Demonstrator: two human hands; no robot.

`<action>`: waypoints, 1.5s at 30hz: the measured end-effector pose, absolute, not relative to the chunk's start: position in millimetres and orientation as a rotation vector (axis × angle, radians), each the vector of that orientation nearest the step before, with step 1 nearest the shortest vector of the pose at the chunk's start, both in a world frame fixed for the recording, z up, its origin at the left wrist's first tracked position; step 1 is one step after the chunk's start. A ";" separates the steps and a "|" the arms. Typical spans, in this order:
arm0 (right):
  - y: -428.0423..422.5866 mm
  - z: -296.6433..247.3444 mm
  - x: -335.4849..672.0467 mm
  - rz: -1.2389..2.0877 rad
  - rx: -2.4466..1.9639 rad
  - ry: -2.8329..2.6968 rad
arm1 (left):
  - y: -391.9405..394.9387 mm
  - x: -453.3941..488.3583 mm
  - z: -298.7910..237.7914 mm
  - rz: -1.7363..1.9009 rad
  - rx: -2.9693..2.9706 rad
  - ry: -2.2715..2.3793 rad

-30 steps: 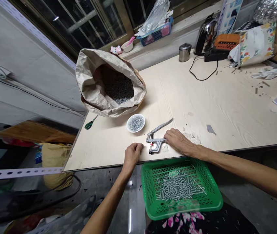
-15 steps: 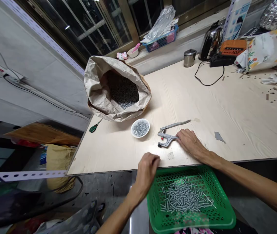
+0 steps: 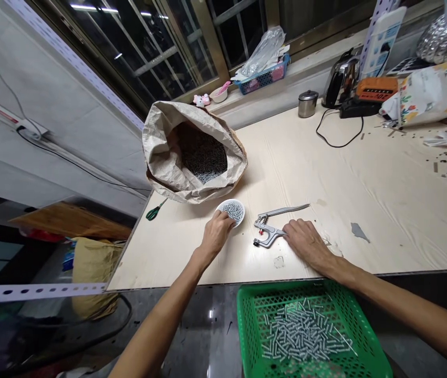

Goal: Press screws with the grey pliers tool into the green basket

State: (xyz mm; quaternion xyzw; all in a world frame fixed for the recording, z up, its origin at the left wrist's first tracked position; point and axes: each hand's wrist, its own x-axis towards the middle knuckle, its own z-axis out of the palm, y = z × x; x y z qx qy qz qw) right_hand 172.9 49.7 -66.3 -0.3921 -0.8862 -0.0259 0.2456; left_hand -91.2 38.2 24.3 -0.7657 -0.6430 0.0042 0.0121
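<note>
My right hand (image 3: 305,242) is closed round the lower handle of grey snap pliers (image 3: 272,235), which lie on the table with their handles spread apart. The pliers have a spring and a small red part by the jaw. At the near left rim of a white bowl (image 3: 240,224) is my left hand (image 3: 216,231), its fingers drawn together over the small silvery metal pieces (image 3: 234,210) inside. What its fingertips hold, if anything, is hidden. Below the table edge, a green plastic basket (image 3: 247,336) holds many short silvery metal pins or tubes (image 3: 305,331).
Behind the bowl stands an open paper sack (image 3: 160,157) with a mass of small metal pieces. Green-handled scissors (image 3: 153,212) lie at the table's left edge. Farther back are a lidded metal pot (image 3: 307,105), a kettle (image 3: 339,81) and a black cable (image 3: 339,145).
My left hand has moved forward and left, from the table's front edge to the bowl. My right hand stays on the pliers' handle. The view has shifted slightly.
</note>
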 end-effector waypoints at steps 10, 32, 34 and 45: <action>49.1 -66.5 167.1 -0.089 -1.082 -2.416 | 58.6 -92.9 27.5 0.293 -2.518 -1.832; 41.5 -42.3 172.2 -0.217 -0.835 -2.469 | -10.6 -39.3 6.6 -1.873 -1.720 -3.355; 41.3 -41.9 172.2 -0.229 -0.830 -2.454 | -12.3 -37.0 4.2 -1.827 -1.724 -3.348; 41.3 -40.3 171.5 -0.203 -0.851 -2.450 | -11.7 -32.1 -3.5 -1.717 -1.717 -3.342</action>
